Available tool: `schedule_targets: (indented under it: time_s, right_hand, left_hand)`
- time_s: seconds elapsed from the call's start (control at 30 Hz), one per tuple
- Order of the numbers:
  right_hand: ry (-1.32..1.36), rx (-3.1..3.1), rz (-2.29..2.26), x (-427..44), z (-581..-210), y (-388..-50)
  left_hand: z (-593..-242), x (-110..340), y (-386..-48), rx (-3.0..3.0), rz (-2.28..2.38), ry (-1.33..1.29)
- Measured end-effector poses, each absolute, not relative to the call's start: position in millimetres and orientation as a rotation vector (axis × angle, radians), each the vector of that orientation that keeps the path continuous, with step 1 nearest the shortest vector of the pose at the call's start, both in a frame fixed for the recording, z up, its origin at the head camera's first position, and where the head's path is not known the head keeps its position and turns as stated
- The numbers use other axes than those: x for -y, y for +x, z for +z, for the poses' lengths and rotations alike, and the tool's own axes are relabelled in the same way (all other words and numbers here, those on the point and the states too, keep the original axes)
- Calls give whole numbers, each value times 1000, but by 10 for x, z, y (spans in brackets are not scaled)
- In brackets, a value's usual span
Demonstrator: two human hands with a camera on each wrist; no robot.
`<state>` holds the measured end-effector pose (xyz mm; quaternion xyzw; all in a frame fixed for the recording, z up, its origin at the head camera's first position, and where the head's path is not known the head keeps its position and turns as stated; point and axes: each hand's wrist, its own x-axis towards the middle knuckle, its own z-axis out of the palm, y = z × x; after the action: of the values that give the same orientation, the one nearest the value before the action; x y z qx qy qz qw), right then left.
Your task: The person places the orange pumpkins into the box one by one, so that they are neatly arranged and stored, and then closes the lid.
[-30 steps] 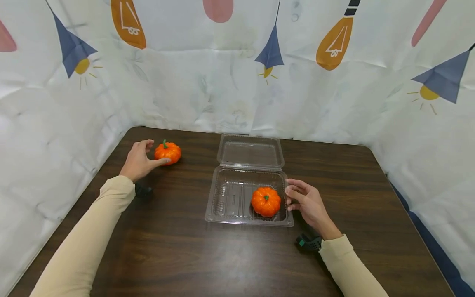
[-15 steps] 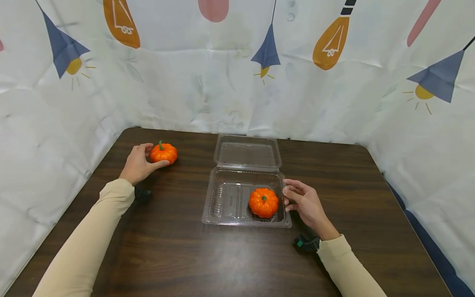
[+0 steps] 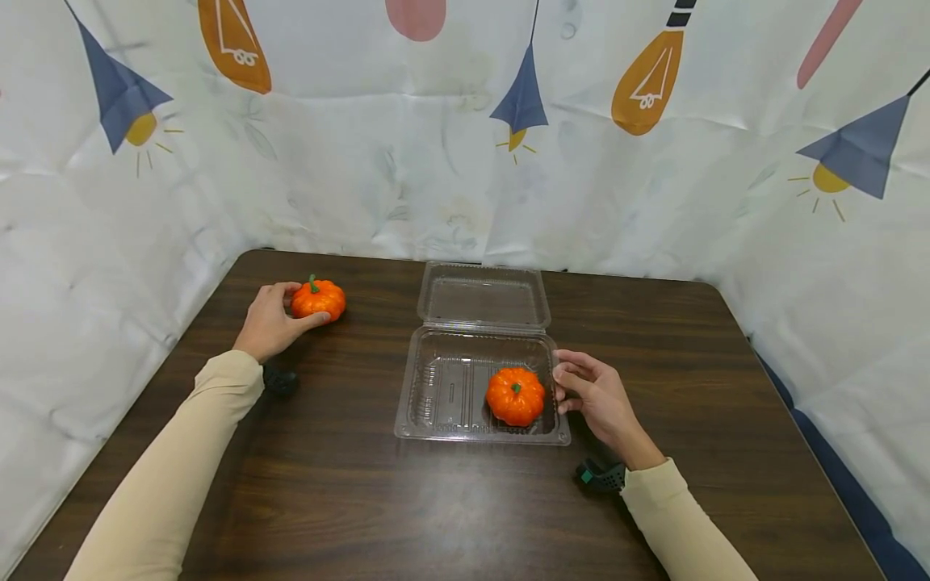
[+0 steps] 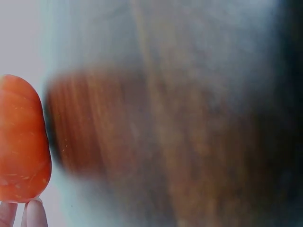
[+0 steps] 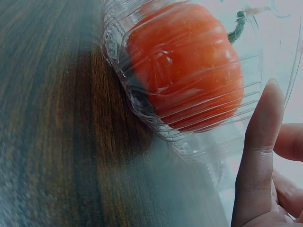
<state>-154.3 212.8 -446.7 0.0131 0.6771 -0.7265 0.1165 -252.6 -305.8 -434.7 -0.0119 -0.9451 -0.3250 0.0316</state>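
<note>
At the far left of the table, an orange toy pumpkin (image 3: pixel 320 299) with a green stem sits between the thumb and fingers of my left hand (image 3: pixel 270 324). My left wrist view catches this pumpkin (image 4: pixel 22 142) at its edge, fingertips (image 4: pixel 36 215) touching its lower end. A clear plastic clamshell container (image 3: pixel 446 432) lies with its lid (image 3: pixel 485 297) folded back, and another orange pumpkin (image 3: pixel 516 397) rests in its right part. My right hand (image 3: pixel 599 403) holds the container's right rim. Up close, a finger (image 5: pixel 258 156) lies along the clear wall beside that pumpkin (image 5: pixel 187 71).
The dark wood-grain table (image 3: pixel 327 500) has rounded far corners. White curtain (image 3: pixel 327 177) printed with lamps and bulbs hangs behind it and along both sides. Dark bands (image 3: pixel 601 474) sit at both wrists. Dark blue material (image 3: pixel 843 476) shows past the right table edge.
My left hand has moved slightly right, and the gap between its palm side and the left pumpkin has narrowed. My right hand and the container stay together. The head view has shifted a little.
</note>
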Motion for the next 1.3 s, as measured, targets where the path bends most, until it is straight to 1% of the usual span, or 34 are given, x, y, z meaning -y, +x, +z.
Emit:
schedule_targets:
  time_s: [0.53, 1.3]
  right_hand:
    - [34, -1990, -2125, -2122, -4476, -1546]
    - [28, -1979, -2135, -2121, -4469, -1540]
  left_hand:
    - [-4188, 3063, -2450, 2882, -981, -42]
    - [-3925, 2839, -2383, 2816, -993, -156]
